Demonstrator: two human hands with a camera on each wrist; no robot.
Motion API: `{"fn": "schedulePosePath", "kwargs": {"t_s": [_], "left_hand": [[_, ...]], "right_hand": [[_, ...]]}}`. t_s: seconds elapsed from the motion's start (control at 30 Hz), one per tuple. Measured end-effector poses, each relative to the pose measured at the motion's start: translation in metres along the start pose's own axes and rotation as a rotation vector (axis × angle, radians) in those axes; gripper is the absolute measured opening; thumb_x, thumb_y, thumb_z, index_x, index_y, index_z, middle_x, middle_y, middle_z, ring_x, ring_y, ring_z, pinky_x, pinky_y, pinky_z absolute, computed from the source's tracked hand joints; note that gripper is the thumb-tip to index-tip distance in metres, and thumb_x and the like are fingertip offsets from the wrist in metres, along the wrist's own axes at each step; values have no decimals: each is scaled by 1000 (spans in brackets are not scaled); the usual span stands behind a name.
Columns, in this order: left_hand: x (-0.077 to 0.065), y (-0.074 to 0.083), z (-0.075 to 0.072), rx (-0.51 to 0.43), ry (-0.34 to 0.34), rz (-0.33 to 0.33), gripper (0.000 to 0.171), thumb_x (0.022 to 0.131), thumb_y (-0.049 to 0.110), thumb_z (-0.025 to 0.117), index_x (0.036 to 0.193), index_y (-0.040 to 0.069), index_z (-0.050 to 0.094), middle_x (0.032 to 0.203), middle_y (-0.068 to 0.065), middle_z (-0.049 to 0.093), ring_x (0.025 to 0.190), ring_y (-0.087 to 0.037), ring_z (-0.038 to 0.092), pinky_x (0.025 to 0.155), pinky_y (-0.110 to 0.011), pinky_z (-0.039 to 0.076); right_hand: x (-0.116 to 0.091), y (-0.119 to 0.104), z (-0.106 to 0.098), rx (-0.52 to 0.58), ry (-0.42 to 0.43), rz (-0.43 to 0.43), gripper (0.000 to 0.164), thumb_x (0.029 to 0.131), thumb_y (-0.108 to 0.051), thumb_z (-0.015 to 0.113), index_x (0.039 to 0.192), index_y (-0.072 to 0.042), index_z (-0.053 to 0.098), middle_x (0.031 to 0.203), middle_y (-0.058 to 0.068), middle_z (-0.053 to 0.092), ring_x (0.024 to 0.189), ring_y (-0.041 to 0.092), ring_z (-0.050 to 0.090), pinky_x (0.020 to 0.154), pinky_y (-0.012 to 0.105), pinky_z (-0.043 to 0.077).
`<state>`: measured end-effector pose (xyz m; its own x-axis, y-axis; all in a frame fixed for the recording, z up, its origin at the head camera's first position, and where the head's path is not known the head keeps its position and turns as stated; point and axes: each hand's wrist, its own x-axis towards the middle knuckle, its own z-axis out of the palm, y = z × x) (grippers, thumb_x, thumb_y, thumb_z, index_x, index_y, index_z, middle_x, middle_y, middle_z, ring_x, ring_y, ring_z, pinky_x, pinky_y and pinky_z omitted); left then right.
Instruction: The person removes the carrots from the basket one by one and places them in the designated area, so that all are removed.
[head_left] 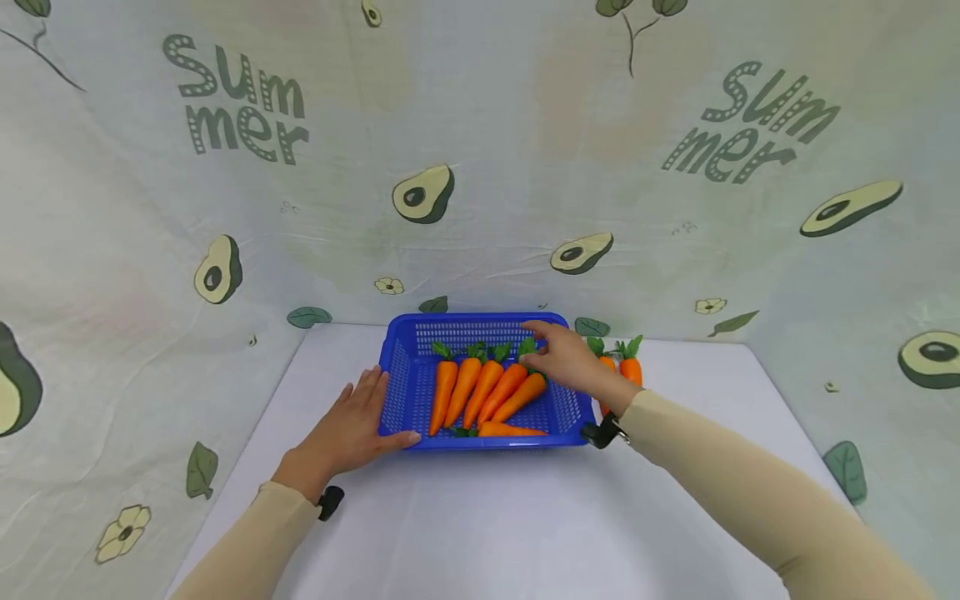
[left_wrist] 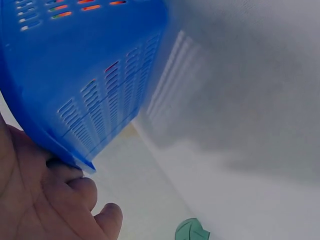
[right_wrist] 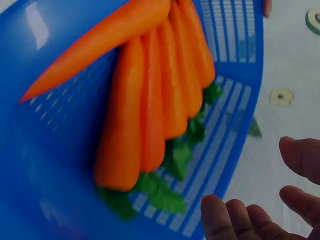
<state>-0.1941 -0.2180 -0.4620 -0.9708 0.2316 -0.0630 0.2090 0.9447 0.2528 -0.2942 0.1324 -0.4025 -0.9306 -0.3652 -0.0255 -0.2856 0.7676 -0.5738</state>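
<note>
A blue plastic basket [head_left: 408, 383] holds several orange carrots [head_left: 463, 392] with green leafy tops, fanned side by side with the leaves toward the back. One more carrot [head_left: 513, 430] lies crosswise along the front wall. My left hand [head_left: 348, 429] rests at the basket's front left corner, fingers extended along the left rim and thumb on the front rim. Over the back right part of the basket hovers my right hand [head_left: 564, 357], its thumb and fingers apart. Nothing sits between those fingers [right_wrist: 217, 215] in the right wrist view.
Two more carrots [head_left: 632, 367] lie on the white table [head_left: 697, 417] just right of the basket, partly hidden behind the right hand and forearm. A pale cloth [head_left: 495, 108] printed with avocados and lettering hangs behind and beside the table.
</note>
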Motion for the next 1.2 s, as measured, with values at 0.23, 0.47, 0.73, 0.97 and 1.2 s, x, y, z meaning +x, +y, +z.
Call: {"fn": "schedulePosePath", "kwargs": {"t_s": [0.23, 0.47, 0.73, 0.97, 1.2], "left_hand": [[-2, -2, -2, 64, -7, 18, 128, 71, 93, 37, 156, 1, 12, 163, -19, 11, 151, -37, 10, 121, -57, 11], [-3, -3, -4, 46, -1, 23, 127, 72, 92, 39, 156, 1, 12, 163, -19, 12, 151, -36, 12, 121, -58, 14], [-2, -4, -1, 29, -13, 8, 127, 72, 93, 37, 156, 2, 9, 164, -16, 9, 152, -33, 12, 122, -55, 13], [0, -5, 2, 28, -28, -12, 127, 71, 93, 37, 157, 5, 5, 165, -14, 6, 152, -31, 10, 122, -54, 13], [0, -7, 0, 16, -37, -23, 126, 73, 91, 40, 157, 6, 2, 165, -12, 4, 153, -28, 8, 123, -52, 12]], "right_hand": [[25, -33, 31, 46, -138, -38, 60, 90, -34, 69, 145, -22, 46, 135, 12, 58, 120, 29, 58, 95, 45, 52], [46, -53, 54, 257, -310, 30, 62, 92, -31, 68, 148, -23, 43, 142, 16, 51, 117, 30, 59, 86, 46, 57], [63, -59, 78, 408, -419, 107, 62, 94, -23, 65, 150, -17, 39, 147, 17, 45, 123, 34, 56, 86, 52, 56], [75, -53, 92, 494, -440, 187, 60, 97, -24, 61, 151, -16, 37, 145, 12, 48, 123, 38, 55, 91, 54, 54], [85, -62, 99, 493, -435, 197, 61, 96, -21, 62, 151, -11, 36, 143, 17, 49, 125, 37, 55, 96, 51, 52]]}}
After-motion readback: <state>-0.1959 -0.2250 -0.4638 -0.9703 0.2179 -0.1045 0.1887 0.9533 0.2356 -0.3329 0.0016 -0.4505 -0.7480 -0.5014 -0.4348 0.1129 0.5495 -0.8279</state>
